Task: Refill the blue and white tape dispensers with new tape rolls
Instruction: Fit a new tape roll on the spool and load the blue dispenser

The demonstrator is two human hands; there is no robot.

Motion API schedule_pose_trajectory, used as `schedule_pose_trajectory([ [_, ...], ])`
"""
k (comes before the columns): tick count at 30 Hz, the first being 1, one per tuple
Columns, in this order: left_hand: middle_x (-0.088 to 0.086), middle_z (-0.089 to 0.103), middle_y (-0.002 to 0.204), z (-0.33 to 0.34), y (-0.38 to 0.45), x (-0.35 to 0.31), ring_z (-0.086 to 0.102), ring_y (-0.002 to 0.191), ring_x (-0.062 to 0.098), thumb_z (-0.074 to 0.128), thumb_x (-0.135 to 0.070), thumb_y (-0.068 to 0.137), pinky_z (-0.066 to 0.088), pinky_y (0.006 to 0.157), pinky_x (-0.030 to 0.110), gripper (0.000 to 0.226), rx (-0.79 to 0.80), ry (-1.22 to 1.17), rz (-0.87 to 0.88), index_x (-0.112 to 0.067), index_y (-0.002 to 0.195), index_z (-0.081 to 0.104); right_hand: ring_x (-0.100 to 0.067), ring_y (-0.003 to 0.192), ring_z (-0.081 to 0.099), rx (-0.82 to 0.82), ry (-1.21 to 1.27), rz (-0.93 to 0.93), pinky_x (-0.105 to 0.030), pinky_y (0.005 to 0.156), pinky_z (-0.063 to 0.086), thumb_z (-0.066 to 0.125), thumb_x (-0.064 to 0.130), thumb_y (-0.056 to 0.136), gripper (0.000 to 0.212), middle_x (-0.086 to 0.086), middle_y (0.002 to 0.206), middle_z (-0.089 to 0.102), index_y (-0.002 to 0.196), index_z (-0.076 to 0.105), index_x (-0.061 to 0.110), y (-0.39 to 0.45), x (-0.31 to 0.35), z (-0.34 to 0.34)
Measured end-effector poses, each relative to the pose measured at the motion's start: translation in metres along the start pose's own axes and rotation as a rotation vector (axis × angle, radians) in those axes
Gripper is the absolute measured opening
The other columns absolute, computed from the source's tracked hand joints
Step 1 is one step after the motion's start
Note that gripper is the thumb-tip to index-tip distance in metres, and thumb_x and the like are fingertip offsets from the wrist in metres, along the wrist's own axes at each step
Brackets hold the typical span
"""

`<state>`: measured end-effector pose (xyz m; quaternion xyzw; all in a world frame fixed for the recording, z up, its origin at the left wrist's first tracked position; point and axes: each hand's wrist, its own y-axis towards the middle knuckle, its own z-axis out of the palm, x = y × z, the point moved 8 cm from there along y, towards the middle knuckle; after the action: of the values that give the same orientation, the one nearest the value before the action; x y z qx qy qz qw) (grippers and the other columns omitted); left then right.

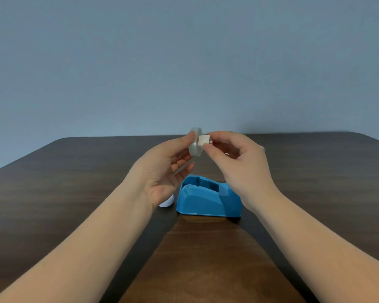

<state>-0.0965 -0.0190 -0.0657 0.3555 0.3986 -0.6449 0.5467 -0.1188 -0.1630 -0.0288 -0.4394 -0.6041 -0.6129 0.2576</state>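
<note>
Held up over the table (74, 193), between the two hands, a clear tape roll (195, 145), edge-on to the camera. Gripped by the left hand (162, 171), thumb on the near rim and fingers curled behind, probably to keep the roll's centre hole facing right. Pinched in the right hand (234, 158), between thumb and forefinger, a small white spindle core (205, 139), touching the roll's side at the hole; most likely on its way into the hub so the roll can turn in a dispenser. Directly below, resting on the table, the blue dispenser (208, 197), its well open on top and holding no roll, set close so the loaded roll can drop straight in. Just left of it, mostly hidden behind the left wrist, a white object (167, 202), possibly the white dispenser, though too covered to tell. Judged early in the task: neither dispenser visibly refilled yet.
</note>
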Motion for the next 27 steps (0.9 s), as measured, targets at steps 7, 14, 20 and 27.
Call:
schedule_pose_trajectory([
  [7,0.006,0.074,0.095,-0.005,0.005,-0.002,0.066,0.089,0.015,0.078,-0.023,0.07,0.054,0.08,0.028,0.02,0.033,0.085,0.099,-0.013,0.086,0.074,0.0,0.094,0.065,0.012,0.001,0.083,-0.016,0.086,0.052,0.067,0.017,0.084,0.027,0.016,0.099,0.069,0.11,0.069,0.024,0.003,-0.014,0.002],
  [14,0.009,0.075,0.097,-0.014,0.004,-0.006,0.07,0.094,0.019,0.079,-0.025,0.062,0.057,0.081,0.03,0.025,-0.022,0.135,0.179,-0.013,0.084,0.075,-0.003,0.101,0.063,0.038,-0.017,0.121,-0.026,0.093,0.051,0.068,0.02,0.084,0.029,0.014,0.105,0.069,0.112,0.069,0.025,0.0,-0.019,0.009],
  [20,0.011,0.076,0.09,-0.01,0.001,0.0,0.072,0.08,0.016,0.075,-0.019,0.072,0.059,0.074,0.028,0.021,-0.021,0.157,0.182,-0.008,0.09,0.073,0.0,0.098,0.06,-0.007,-0.141,0.058,-0.014,0.087,0.046,0.065,0.025,0.086,0.026,0.018,0.097,0.066,0.112,0.069,0.025,0.0,-0.015,0.005],
  [27,0.006,0.077,0.083,-0.006,-0.001,0.003,0.072,0.077,0.013,0.066,-0.018,0.084,0.059,0.071,0.023,0.014,0.028,0.103,0.166,-0.009,0.092,0.072,0.002,0.094,0.063,0.011,-0.138,0.034,-0.013,0.083,0.05,0.067,0.021,0.084,0.025,0.021,0.093,0.066,0.109,0.07,0.025,0.004,-0.01,0.002],
])
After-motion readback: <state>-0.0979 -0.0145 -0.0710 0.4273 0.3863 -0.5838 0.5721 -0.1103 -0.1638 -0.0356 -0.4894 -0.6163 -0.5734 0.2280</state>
